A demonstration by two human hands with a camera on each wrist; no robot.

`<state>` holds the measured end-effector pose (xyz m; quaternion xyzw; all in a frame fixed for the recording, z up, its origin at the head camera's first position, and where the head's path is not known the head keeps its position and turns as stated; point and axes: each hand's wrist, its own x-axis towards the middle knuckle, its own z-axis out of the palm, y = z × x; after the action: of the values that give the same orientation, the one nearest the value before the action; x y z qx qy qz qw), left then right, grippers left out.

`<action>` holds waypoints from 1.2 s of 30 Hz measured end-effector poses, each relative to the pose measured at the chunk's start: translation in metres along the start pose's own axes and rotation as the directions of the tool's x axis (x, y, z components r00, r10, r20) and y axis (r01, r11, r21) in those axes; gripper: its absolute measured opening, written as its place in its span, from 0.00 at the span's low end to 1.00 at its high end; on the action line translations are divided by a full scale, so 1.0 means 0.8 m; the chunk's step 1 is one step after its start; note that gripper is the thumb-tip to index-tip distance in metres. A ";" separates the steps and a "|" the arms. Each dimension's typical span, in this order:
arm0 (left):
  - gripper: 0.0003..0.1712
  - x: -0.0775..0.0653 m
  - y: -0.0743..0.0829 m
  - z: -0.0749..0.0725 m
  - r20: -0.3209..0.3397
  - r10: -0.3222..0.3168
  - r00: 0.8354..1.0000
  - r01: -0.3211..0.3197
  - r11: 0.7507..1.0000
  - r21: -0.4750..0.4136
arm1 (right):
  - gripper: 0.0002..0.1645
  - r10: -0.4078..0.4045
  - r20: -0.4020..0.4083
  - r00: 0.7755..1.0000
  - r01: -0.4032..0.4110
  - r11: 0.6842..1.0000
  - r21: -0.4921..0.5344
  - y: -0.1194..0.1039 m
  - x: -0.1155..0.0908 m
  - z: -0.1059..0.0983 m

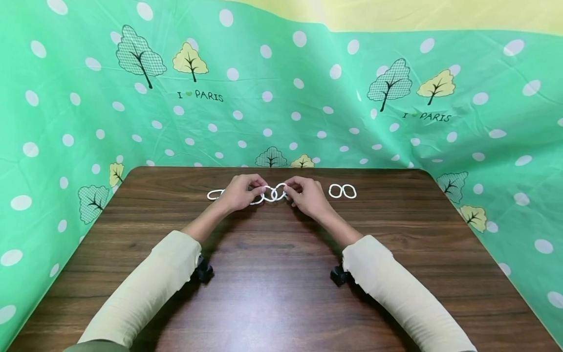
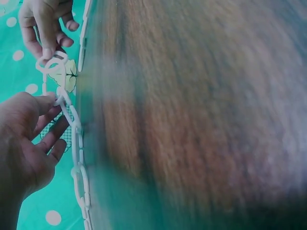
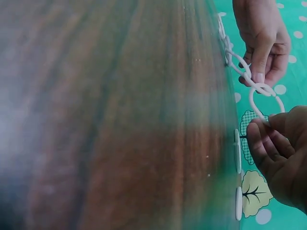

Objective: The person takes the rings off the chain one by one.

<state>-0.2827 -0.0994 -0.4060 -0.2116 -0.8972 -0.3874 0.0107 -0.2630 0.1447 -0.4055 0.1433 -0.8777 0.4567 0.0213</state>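
Near the far table edge, both hands hold white oval plastic chain links above the wood. My left hand [image 1: 237,192] pinches a link near the right end of a white chain [image 2: 80,177], between thumb and fingertips. From there the chain sags to the left behind that hand, and its far-left link [image 1: 208,194] lies on the table. My right hand [image 1: 308,195] pinches the end link [image 3: 252,104] by its right side. In the right wrist view this link overlaps the neighbouring link by the left fingertips and looks looped through it.
Two loose white links [image 1: 342,191] lie side by side on the brown wooden table [image 1: 272,274], right of the right hand. A green dotted cloth [image 1: 272,117] hangs behind the table and at its sides. Black wrist devices [image 1: 203,270] sit under both sleeves.
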 end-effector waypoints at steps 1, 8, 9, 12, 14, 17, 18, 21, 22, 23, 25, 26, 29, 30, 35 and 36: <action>0.08 0.000 0.001 0.000 0.003 0.003 1.000 -0.003 1.000 0.001 | 0.13 -0.017 -0.003 1.000 0.017 1.000 -0.025 -0.001 0.001 0.000; 0.08 0.002 0.006 0.000 0.029 0.007 1.000 -0.007 1.000 0.008 | 0.12 -0.101 -0.026 0.995 0.096 0.984 -0.150 -0.007 0.003 0.002; 0.08 0.002 0.006 -0.001 0.032 0.009 0.999 -0.009 1.000 0.007 | 0.11 -0.112 -0.033 0.993 0.105 0.980 -0.167 -0.008 0.003 0.003; 0.08 0.002 0.008 -0.001 0.038 0.018 0.999 -0.018 1.000 0.003 | 0.11 -0.137 -0.043 0.990 0.125 0.970 -0.210 -0.011 0.004 0.004; 0.08 0.003 0.009 -0.001 0.041 0.023 0.999 -0.023 1.000 -0.001 | 0.11 -0.145 -0.045 0.988 0.131 0.965 -0.228 -0.012 0.004 0.004; 0.08 0.003 0.010 -0.001 0.044 0.023 0.999 -0.023 1.000 -0.009 | 0.10 -0.151 -0.038 0.988 0.137 0.960 -0.244 -0.012 0.005 0.005; 0.07 0.003 0.010 0.000 0.046 0.022 0.999 -0.022 1.000 -0.007 | 0.10 -0.152 -0.033 0.988 0.139 0.958 -0.249 -0.012 0.004 0.005; 0.07 0.002 0.010 0.001 0.053 0.019 0.998 -0.019 1.000 -0.002 | 0.10 -0.168 -0.013 0.986 0.158 0.949 -0.272 -0.012 0.004 0.005; 0.07 0.002 0.010 0.001 0.056 0.019 0.998 -0.019 1.000 0.001 | 0.10 -0.174 -0.006 0.985 0.165 0.944 -0.285 -0.012 0.004 0.005; 0.07 0.002 0.010 0.001 0.058 0.020 0.998 -0.021 1.000 0.006 | 0.10 -0.181 0.000 0.983 0.173 0.939 -0.296 -0.013 0.004 0.005; 0.06 0.003 0.010 0.002 0.061 0.021 0.998 -0.022 1.000 0.013 | 0.10 -0.188 0.009 0.982 0.181 0.932 -0.314 -0.015 0.003 0.005; 0.06 0.003 0.009 0.002 0.062 0.022 0.998 -0.023 1.000 0.016 | 0.10 -0.190 0.010 0.982 0.183 0.929 -0.321 -0.016 0.003 0.005; 0.06 0.003 0.008 0.002 0.057 0.019 0.998 -0.021 1.000 0.021 | 0.10 -0.185 0.013 0.983 0.178 0.924 -0.338 -0.020 0.002 0.004; 0.06 0.003 0.008 0.002 0.057 0.019 0.998 -0.020 1.000 0.020 | 0.10 -0.181 0.013 0.983 0.174 0.923 -0.344 -0.021 0.002 0.004; 0.06 0.002 0.008 0.001 0.049 0.021 0.999 -0.021 1.000 0.008 | 0.09 -0.164 0.016 0.986 0.157 0.912 -0.380 -0.027 0.003 0.005; 0.06 0.002 0.008 0.001 0.047 0.023 0.999 -0.023 1.000 0.005 | 0.09 -0.159 0.017 0.987 0.153 0.910 -0.385 -0.028 0.003 0.006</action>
<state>-0.2817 -0.0944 -0.4017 -0.2311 -0.8958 -0.3795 -0.0055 -0.2586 0.1283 -0.3896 0.2024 -0.9359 0.2734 0.0920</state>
